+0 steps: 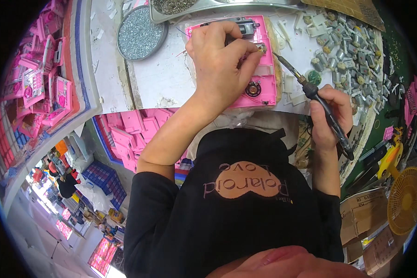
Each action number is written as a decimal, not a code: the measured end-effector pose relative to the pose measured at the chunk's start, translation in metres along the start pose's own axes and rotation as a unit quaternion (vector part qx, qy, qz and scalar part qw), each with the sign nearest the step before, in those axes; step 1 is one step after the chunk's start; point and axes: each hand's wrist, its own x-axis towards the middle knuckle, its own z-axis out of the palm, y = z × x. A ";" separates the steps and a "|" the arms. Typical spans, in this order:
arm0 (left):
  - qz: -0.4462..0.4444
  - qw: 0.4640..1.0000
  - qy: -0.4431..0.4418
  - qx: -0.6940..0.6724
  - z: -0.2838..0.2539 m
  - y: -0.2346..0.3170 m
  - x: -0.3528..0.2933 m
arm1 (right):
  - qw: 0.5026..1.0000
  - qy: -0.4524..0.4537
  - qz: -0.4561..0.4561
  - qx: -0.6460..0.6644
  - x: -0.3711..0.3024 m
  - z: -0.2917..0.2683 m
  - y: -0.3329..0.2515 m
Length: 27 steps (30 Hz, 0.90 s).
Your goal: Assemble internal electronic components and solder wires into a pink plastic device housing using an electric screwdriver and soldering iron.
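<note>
A pink plastic housing [270, 69] lies on the table with electrical parts inside, among them a round speaker [253, 89] and a black and silver part [248, 27] at its far end. Over the housing arches my left hand [220, 65], its thumb and fingertips pinched together beside a small metal part [262, 47] near the right wall. What they pinch is too small to make out. My right hand [331, 116] grips a soldering iron [326, 111] by its dark handle, and the tip points at that metal part. Thin wires [183, 52] stick out left of the housing.
A round dish [141, 33] of small screws stands to the left, below a metal tray [217, 9]. Many small motors [352, 51] are heaped at right. Pink housings fill a crate [134, 134] under the table and a bin [37, 83] at far left. A yellow fan [405, 199] is lower right.
</note>
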 end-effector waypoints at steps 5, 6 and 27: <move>0.003 1.000 -0.001 0.008 0.001 -0.001 -0.001 | 1.000 -0.022 0.010 0.010 0.001 0.000 0.004; 0.004 1.000 -0.001 0.011 0.001 -0.001 -0.001 | 1.000 -0.025 0.009 0.012 0.001 0.000 0.004; 0.019 0.999 0.013 0.026 0.003 -0.001 -0.003 | 0.944 -0.083 -0.257 -0.192 0.017 0.006 0.011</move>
